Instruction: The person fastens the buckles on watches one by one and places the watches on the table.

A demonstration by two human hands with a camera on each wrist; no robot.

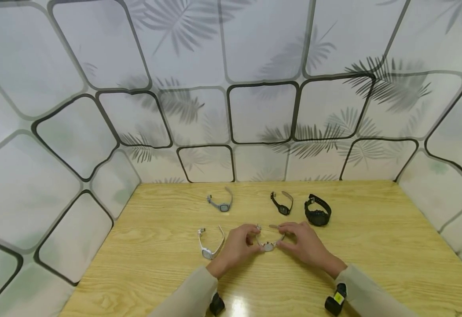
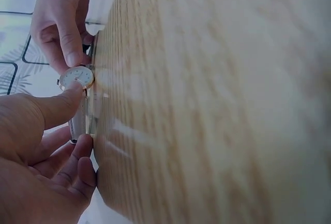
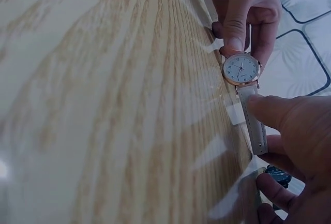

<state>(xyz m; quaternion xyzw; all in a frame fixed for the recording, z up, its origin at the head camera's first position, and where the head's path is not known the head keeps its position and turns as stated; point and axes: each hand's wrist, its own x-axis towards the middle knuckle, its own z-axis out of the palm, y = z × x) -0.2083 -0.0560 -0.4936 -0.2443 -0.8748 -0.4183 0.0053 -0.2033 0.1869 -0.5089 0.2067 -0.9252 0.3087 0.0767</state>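
Note:
A wristwatch (image 1: 268, 247) with a round white dial, a rose-gold case and a pale strap is held low at the tabletop, dial toward the person. My left hand (image 1: 239, 244) grips its left side, the thumb at the case edge and the fingers by the strap's buckle end. On the other side my right hand (image 1: 306, 244) pinches the strap, its thumb (image 3: 266, 109) lying on the band just below the case. The right wrist view shows the dial (image 3: 241, 69) clearly, with the holed strap end between the right thumb and fingers.
Left of the hands lies a white watch (image 1: 207, 253), and a grey watch (image 1: 224, 207) is behind it. Beyond the right hand are a slim black watch (image 1: 284, 210) and a bulky black watch (image 1: 318, 217). A patterned wall (image 1: 260, 163) borders the wooden table (image 1: 155, 264).

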